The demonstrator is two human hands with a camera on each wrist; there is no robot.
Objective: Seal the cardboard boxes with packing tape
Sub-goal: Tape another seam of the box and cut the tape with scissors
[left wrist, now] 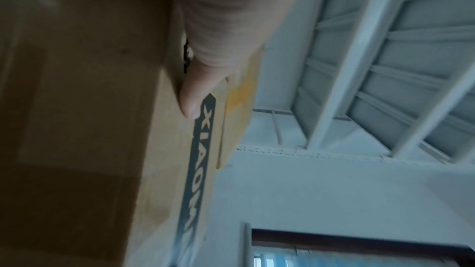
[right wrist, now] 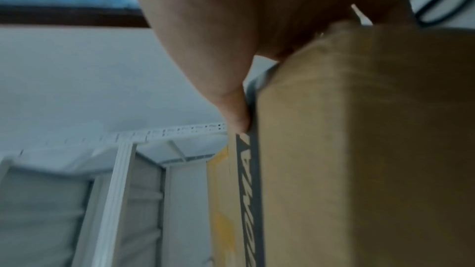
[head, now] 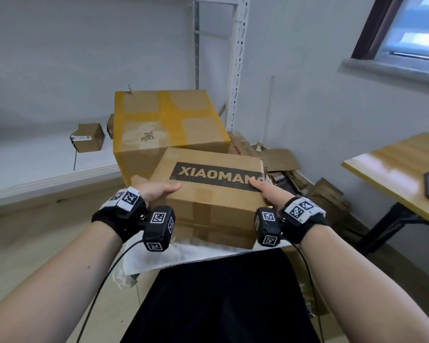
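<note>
Taped box (head: 208, 194) btwn both hands

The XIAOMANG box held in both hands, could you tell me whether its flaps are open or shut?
Shut. The XIAOMANG box shows flat, closed faces, with a tape strip down its near side. The left hand and right hand grip its two ends.

Printed in tan capitals on a black band (head: 217, 175) across the cardboard box (head: 216, 211) top, between both thumbs: "XIAOMAN", cut off.
</note>
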